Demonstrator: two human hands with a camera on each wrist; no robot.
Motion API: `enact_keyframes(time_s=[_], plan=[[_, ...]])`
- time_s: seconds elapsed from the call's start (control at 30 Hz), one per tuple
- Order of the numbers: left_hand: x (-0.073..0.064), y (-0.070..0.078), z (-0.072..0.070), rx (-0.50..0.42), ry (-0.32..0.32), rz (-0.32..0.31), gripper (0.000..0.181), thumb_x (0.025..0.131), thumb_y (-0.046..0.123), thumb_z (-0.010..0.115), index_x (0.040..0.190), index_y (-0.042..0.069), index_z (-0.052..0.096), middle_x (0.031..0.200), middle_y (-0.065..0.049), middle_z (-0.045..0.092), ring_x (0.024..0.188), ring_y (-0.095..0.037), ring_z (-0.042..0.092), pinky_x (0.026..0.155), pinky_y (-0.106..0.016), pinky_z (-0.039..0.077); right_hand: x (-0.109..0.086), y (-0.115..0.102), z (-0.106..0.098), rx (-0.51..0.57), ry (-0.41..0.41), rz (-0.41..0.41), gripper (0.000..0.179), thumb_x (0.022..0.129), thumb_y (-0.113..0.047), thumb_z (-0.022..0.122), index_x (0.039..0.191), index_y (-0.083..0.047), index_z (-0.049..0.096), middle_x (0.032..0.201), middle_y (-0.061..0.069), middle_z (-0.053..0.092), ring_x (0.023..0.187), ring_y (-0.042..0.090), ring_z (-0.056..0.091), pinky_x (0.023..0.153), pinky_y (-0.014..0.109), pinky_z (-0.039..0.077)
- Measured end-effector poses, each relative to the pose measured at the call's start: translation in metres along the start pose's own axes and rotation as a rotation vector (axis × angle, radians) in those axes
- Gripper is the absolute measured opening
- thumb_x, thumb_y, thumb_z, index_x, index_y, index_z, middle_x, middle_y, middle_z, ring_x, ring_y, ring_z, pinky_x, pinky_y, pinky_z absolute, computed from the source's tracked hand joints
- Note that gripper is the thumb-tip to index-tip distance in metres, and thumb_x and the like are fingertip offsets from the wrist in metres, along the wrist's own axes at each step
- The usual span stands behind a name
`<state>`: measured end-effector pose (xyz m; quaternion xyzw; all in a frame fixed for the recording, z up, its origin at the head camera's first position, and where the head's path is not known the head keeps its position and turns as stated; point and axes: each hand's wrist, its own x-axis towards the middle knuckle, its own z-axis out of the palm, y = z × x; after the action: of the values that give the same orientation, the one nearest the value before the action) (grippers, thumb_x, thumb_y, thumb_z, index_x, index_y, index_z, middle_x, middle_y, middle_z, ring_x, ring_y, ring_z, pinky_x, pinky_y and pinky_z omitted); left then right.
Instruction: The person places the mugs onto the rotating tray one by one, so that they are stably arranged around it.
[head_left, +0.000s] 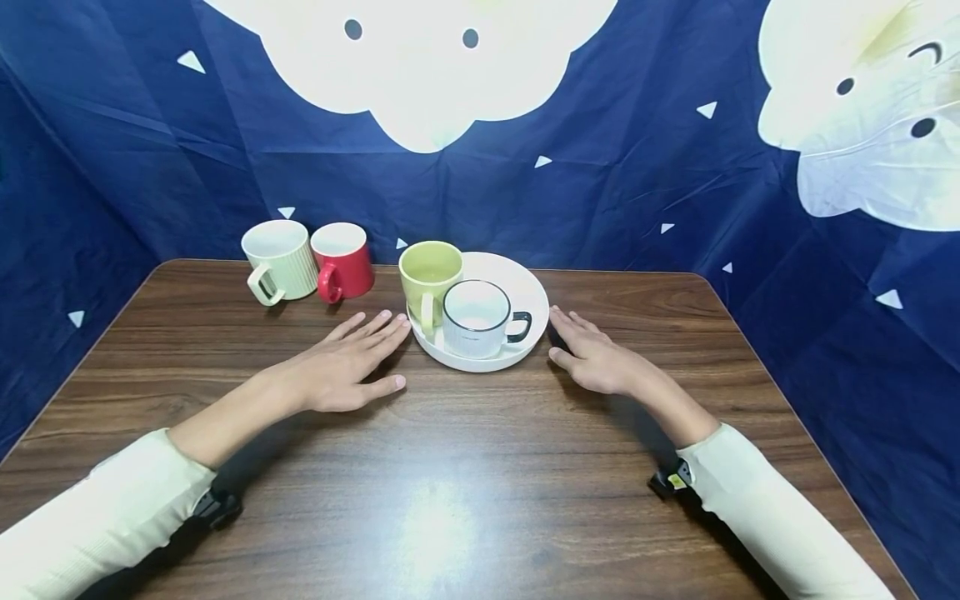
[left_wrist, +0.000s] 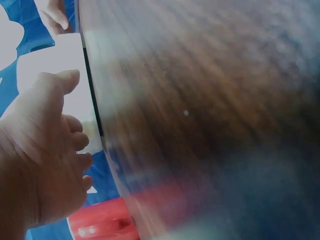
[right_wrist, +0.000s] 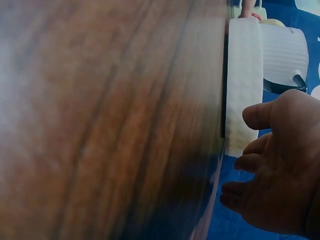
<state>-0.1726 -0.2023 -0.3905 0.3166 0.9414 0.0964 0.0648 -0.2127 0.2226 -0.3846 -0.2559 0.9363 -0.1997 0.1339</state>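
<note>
A round white plate (head_left: 525,287) with a raised rim lies near the back of the table. On it stand a lime-green mug (head_left: 431,260) and, in front to the right, a white mug with a black rim (head_left: 474,333), its black handle pointing right. My left hand (head_left: 341,375) is spread flat, fingertips right at the plate's left edge and thumb held apart. On the other side my right hand (head_left: 596,358) has its straight fingers at the plate's right edge. In the right wrist view the plate's side wall (right_wrist: 244,85) shows just beyond the right thumb.
Back left on the table (head_left: 480,467) stand a pale ribbed mug (head_left: 296,271) and a red mug (head_left: 352,273), side by side. A blue cloth (head_left: 637,192) with white shapes hangs behind the table's far edge and along its sides.
</note>
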Motion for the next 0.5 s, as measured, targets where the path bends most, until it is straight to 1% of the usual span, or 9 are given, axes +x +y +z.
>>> enact_keyframes(time_s=[0.1, 0.17, 0.33, 0.43, 0.5], plan=[[0.0021, -0.0017, -0.0004, 0.014, 0.024, 0.003, 0.083, 0.116, 0.053, 0.056, 0.176, 0.001, 0.031, 0.185, -0.02, 0.031, 0.174, -0.044, 0.027, 0.143, -0.066, 0.018, -0.0036, -0.0024, 0.001, -0.005, -0.01, 0.01, 0.073, 0.122, -0.025, 0.047, 0.178, 0.004, 0.012, 0.187, 0.028, 0.012, 0.175, 0.053, 0.009, 0.142, 0.071, 0.01], [0.0038, -0.0034, -0.0005, 0.022, 0.036, -0.002, 0.081, 0.116, 0.051, 0.057, 0.175, 0.0, 0.033, 0.183, -0.021, 0.035, 0.173, -0.044, 0.031, 0.142, -0.065, 0.022, -0.0056, -0.0042, 0.0019, -0.014, -0.006, 0.008, 0.073, 0.122, -0.026, 0.048, 0.178, 0.004, 0.013, 0.187, 0.029, 0.015, 0.175, 0.053, 0.012, 0.142, 0.071, 0.013], [0.0061, -0.0064, -0.001, 0.018, 0.086, -0.008, 0.076, 0.115, 0.045, 0.062, 0.173, 0.001, 0.04, 0.175, -0.024, 0.048, 0.165, -0.05, 0.044, 0.136, -0.07, 0.034, -0.009, -0.0054, 0.0043, -0.027, 0.032, 0.011, 0.072, 0.121, -0.028, 0.049, 0.179, 0.0, 0.019, 0.186, 0.027, 0.023, 0.173, 0.052, 0.023, 0.14, 0.072, 0.021], [0.0069, -0.0076, -0.0012, 0.024, 0.112, -0.017, 0.075, 0.114, 0.045, 0.064, 0.173, 0.004, 0.042, 0.172, -0.024, 0.054, 0.161, -0.052, 0.049, 0.133, -0.072, 0.037, -0.0098, -0.0029, 0.0056, -0.038, 0.061, 0.018, 0.069, 0.12, -0.027, 0.05, 0.179, -0.002, 0.023, 0.185, 0.026, 0.027, 0.172, 0.052, 0.027, 0.139, 0.072, 0.024], [0.0074, -0.0083, -0.0011, 0.034, 0.117, -0.023, 0.076, 0.114, 0.046, 0.064, 0.173, 0.005, 0.042, 0.171, -0.023, 0.055, 0.161, -0.052, 0.048, 0.134, -0.072, 0.037, -0.0098, -0.0015, 0.0062, -0.044, 0.072, 0.016, 0.068, 0.12, -0.027, 0.05, 0.179, -0.003, 0.025, 0.185, 0.026, 0.028, 0.171, 0.051, 0.028, 0.139, 0.071, 0.024]])
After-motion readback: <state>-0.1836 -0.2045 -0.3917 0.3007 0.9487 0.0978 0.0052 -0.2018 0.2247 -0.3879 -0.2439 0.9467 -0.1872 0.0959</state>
